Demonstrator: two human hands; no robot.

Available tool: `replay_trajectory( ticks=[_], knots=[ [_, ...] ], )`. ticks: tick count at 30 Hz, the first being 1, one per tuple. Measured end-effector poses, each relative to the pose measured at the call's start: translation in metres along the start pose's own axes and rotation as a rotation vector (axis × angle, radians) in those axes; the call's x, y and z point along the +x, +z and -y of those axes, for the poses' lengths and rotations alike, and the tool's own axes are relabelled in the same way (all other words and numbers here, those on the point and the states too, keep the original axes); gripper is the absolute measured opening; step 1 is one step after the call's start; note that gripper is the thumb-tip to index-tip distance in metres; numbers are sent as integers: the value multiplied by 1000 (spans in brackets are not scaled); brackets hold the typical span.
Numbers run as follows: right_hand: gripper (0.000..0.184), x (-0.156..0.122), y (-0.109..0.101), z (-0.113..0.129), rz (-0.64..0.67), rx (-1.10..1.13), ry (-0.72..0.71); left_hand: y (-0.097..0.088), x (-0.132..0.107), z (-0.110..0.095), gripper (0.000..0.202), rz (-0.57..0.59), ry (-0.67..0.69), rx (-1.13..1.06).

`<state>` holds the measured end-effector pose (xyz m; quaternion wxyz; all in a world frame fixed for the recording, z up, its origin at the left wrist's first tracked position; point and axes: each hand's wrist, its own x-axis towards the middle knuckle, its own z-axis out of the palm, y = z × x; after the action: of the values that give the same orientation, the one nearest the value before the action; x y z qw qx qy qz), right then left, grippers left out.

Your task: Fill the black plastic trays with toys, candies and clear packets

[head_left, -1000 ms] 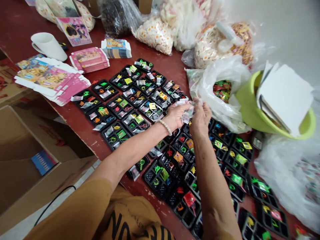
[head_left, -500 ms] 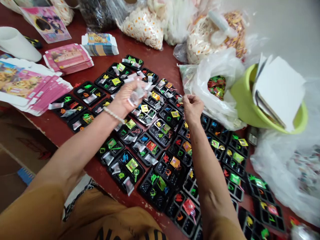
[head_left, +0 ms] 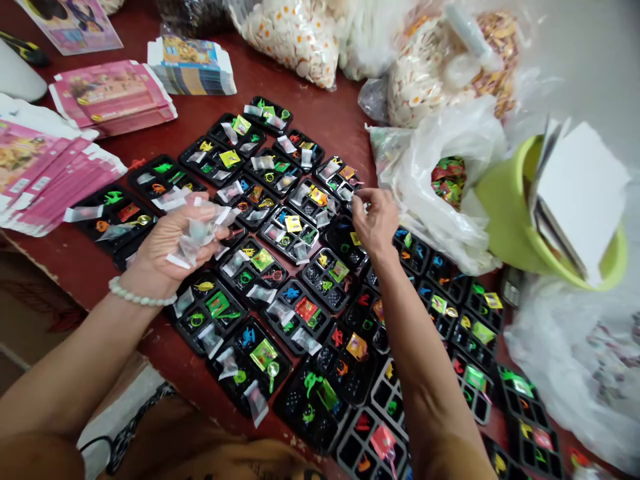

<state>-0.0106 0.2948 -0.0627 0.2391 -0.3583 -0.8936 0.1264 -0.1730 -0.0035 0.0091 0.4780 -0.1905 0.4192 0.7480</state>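
Observation:
My left hand (head_left: 167, 250), with a pale bead bracelet on the wrist, is closed around several small clear plastic packets (head_left: 200, 230) above the left trays. Their contents are too blurred to name. Farther right, my right hand (head_left: 377, 220) reaches down with its fingertips bent together at the edge of a black compartment tray (head_left: 340, 179); whatever they hold is hidden. Many such trays cover the table in rows, with small coloured plastic toys and a bright sachet (head_left: 293, 224) in them. Clear packets also lie in trays on the left side, such as one tray (head_left: 289, 235) between my hands.
Printed pink cartons (head_left: 113, 97) and a stack of blue cartons (head_left: 193, 67) lie at the back left of the red table (head_left: 310, 117). Behind stand bulging clear bags (head_left: 295, 40). To the right are an open bag of sachets (head_left: 415, 160) and a green bucket (head_left: 505, 193) with white card.
My left hand has moved left and toward me, still holding the packets. My right hand stays over nearly the same tray, its fingers slightly lower. The view has shifted a little.

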Motion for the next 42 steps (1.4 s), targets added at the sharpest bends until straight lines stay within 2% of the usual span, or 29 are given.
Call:
replay_trajectory(
  ticks=[2, 4, 9, 13, 19, 25, 28, 31, 36, 39, 42],
  knots=[
    [25, -4, 0, 14, 133, -20, -102, -1, -1, 2, 41, -8, -15, -11],
    [27, -5, 2, 24, 215, -53, -131, -1, -1, 3, 39, -24, -19, -38],
    [34, 1, 11, 32, 217, -149, -157, -3, 0, 2, 41, 11, 55, 32],
    [31, 9, 17, 39, 238, -260, -223, -9, 2, -1, 44, -32, 43, 33],
    [24, 16, 26, 44, 261, -233, -180, -17, 4, -5, 43, -19, 14, -28],
    [24, 18, 31, 42, 240, -181, -78, -23, 6, -8, 36, -28, 66, -31],
    [25, 14, 27, 50, 227, -174, -62, -25, 6, -9, 39, 31, 123, 49],
    [28, 12, 19, 55, 248, -147, -103, -28, 5, -10, 29, 72, 169, 58],
    [30, 20, 5, 39, 215, -102, 24, -37, 8, -10, 32, 156, 157, 79],
    [31, 21, 2, 30, 302, -58, 25, -41, 9, -10, 33, 152, 153, 94],
    [36, 16, 5, 34, 335, -98, 28, -40, 8, -9, 31, 126, 162, 103]
  ],
)
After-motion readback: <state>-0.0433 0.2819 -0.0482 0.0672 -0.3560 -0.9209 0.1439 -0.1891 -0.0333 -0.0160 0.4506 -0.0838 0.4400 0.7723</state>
